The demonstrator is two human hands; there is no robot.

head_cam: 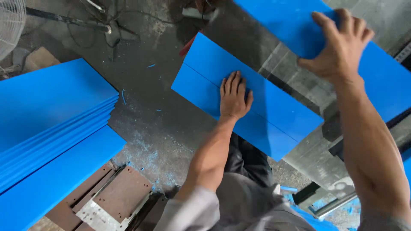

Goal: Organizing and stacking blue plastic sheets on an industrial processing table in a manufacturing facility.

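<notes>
While the left hand (233, 96) lies flat and open across two blue plastic strips (257, 107) lying side by side on the grey bench (295, 158), the right hand (340, 45) grips the edge of a third blue plastic sheet (385, 77). One stack of blue sheets (51, 124) sits off left.

Left hand (234, 96) flat; right hand (340, 45) gripping.

A tall stack of blue sheets (47, 124) fills the left side. Just below its lower edge lie rusty metal plates (113, 196). Above the stack, at the top left corner, stands a wire fan guard (9, 21). Right of the stack, the grey floor (154, 115) carries blue shavings (147, 149).
</notes>
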